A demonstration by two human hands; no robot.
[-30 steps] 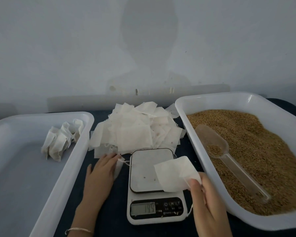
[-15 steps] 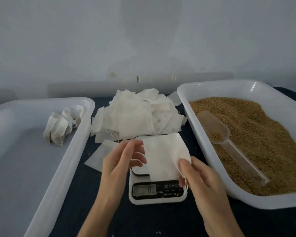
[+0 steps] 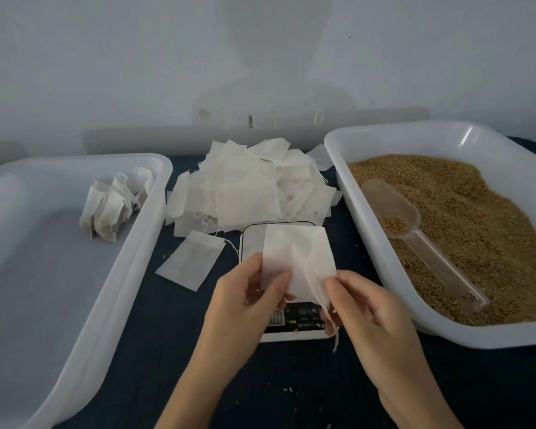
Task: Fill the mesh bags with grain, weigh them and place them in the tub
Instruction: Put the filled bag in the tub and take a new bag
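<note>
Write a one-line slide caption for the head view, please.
Both hands, left hand and right hand, hold an empty mesh bag above the scale.

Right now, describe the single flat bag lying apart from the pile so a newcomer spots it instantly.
Start at the left tub and the scale. On the dark tabletop between them lies the loose bag, just in front of the pile. It alone lies flat by itself, empty, its string trailing toward the scale, overlapped by no other bag.

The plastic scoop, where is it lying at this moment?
In the head view, the plastic scoop lies on the grain inside the right tub, near that tub's left wall, with its bowl toward the back and a little grain in it.
</note>
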